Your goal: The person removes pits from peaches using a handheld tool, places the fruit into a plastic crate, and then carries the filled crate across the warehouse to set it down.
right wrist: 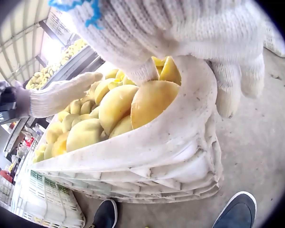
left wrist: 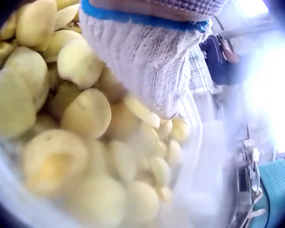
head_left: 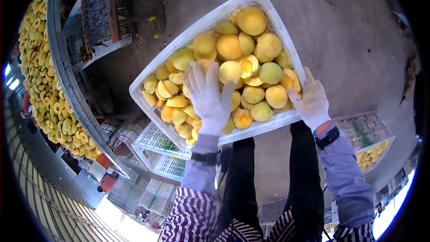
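A white plastic crate (right wrist: 180, 128) is heaped with yellow peaches (head_left: 229, 46), some whole-looking and some cut in half. My gloved left hand (head_left: 208, 96) lies on the fruit near the crate's lower left side, its fingers extended. In the left wrist view only the glove's cuff shows clearly, with peach halves (left wrist: 88, 114) beside it. At the right side my gloved right hand (head_left: 313, 101) grips the crate's rim, thumb inside against the fruit and fingers over the outside. In the right wrist view the thumb touches a peach half (right wrist: 154, 102).
To the left stands a long metal-edged table (head_left: 67, 69) piled with peach halves (head_left: 40, 76). Stacked crates (head_left: 163, 145) are below it, and another crate (head_left: 363, 130) with fruit sits at right. My shoes (right wrist: 237, 211) are on the concrete floor. A person (head_left: 107, 182) is in the background.
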{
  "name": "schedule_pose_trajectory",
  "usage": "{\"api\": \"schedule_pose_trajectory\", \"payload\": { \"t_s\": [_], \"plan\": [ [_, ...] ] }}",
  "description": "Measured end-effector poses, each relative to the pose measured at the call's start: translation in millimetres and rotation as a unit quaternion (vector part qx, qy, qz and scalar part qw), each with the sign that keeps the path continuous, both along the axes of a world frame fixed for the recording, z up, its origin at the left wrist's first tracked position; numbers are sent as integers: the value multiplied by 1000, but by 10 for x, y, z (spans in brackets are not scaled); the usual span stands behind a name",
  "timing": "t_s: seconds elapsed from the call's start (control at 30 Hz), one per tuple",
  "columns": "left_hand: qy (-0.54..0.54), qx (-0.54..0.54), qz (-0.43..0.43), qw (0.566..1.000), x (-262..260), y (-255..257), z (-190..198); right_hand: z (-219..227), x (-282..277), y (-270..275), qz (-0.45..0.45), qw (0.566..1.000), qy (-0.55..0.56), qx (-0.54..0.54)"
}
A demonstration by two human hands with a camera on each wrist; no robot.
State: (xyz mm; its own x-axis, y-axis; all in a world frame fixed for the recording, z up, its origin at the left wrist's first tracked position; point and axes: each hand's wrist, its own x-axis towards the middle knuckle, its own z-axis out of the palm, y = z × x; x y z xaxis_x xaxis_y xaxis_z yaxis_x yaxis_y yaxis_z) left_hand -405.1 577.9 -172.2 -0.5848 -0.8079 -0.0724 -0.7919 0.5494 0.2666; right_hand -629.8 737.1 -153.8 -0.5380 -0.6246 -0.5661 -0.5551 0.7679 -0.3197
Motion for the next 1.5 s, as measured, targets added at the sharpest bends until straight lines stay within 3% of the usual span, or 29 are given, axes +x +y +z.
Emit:
{"api": "schedule_pose_trajectory", "payload": {
  "t_s": [0.07, 0.17, 0.33, 0.43, 0.47, 0.5, 0.53, 0.57, 0.6, 0.63, 0.67, 0.7, 0.73, 0.8, 0.83, 0.87, 0.97, 1.0, 1.03, 1.13, 1.17, 1.2, 1.27, 1.33, 1.5],
  "plan": [
    [36, 25, -28, 999, -37, 276, 220, 2, 1, 16, -9, 1000, 0, 4],
    [63, 82, -81, 991, -55, 701, 208, -101, 63, 111, -5, 999, 19, -33],
    [104, 138, -103, 980, -31, 710, 167, -148, 26, 117, 6, 997, 15, -70],
    [91, 197, -96, 972, 150, 526, 526, -111, -44, 13, -12, 993, -76, -94],
    [35, 147, -65, 986, 312, 455, 562, -110, -8, 33, -18, 993, -29, -116],
    [114, -8, 23, 993, 625, 496, 407, -54, -15, -10, -24, 995, -42, -89],
    [85, 14, 139, 986, 837, 322, 419, 11, -32, -43, -32, 996, -52, -61],
    [55, 39, 253, 965, 1049, 150, 431, -34, 11, 37, 2, 998, 20, -62],
    [20, -25, 334, 942, 1513, 61, 153, -81, 35, 97, 39, 993, 89, -61],
    [301, 131, 506, 798, 1688, 77, 98, -9, 4, 34, 19, 999, 41, -26],
    [193, 211, 473, 833, 2130, -43, -53, 40, -16, -31, -5, 1000, -10, 4],
    [85, 282, 414, 861, 2566, -164, -196, 58, 6, -38, -7, 1000, 9, 7],
    [-14, 255, 415, 873, 2571, -195, -176, 52, 45, -14, -10, 1000, 25, 10],
    [148, 316, 490, 799, 2571, -199, -251, -210, 109, 173, 48, 993, 82, -65],
    [94, 311, 500, 803, 2392, -233, -110, -61, 98, 101, -8, 996, 58, -64],
    [112, 314, 496, 802, 2490, -218, -196, 104, 95, 18, -66, 995, 32, -65],
    [255, 345, 468, 772, 3148, -263, -680, 80, 39, 40, -62, 997, -23, -49],
    [240, 398, 462, 755, 3340, -373, -771, 26, 66, 63, -52, 998, -2, -40],
    [232, 399, 452, 763, 3287, -375, -738, -93, 74, 136, 56, 997, 37, -39],
    [223, 441, 407, 768, 3287, -452, -660, -366, 108, 172, 18, 997, 35, -69],
    [230, 490, 427, 724, 3318, -489, -693, -349, 87, 170, -10, 996, 16, -82],
    [234, 529, 387, 718, 3619, -642, -918, -317, 58, 163, -35, 995, -3, -97],
    [166, 540, 297, 769, 3825, -792, -1000, -418, 53, 184, -43, 990, -19, -132],
    [248, 499, 460, 692, 3053, -440, -677, -512, 70, 224, -27, 987, -1, -160],
    [216, 475, 480, 705, 2908, -254, -534, -504, -99, 171, -21, 986, 16, -163]
  ]
}}
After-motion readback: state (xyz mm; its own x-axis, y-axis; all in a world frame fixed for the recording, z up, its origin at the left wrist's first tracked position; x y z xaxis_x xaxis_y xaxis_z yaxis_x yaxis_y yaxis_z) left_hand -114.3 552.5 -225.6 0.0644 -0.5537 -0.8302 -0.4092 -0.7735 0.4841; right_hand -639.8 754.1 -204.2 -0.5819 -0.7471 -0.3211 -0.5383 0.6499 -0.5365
